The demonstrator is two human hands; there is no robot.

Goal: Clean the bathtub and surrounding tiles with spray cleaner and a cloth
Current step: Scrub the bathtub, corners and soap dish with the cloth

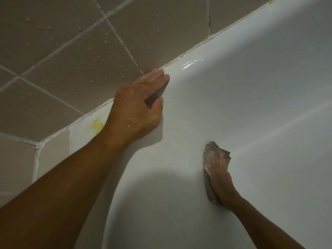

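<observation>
While the right hand (220, 178) lies flat with fingers straight, pressing the grey cloth (210, 166) against the inner wall of the white bathtub (251, 105), I've got the left hand (142, 103) up on the tub's rim, fingers curled over the edge, gripping it right beside the tiles (62, 51). Those tiles are beaded with droplets, and there's a yellowish stain (97, 125) on the rim near the left wrist.

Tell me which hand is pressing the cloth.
The right hand, flat on the grey cloth inside the bathtub; the left hand grips the rim.
</observation>
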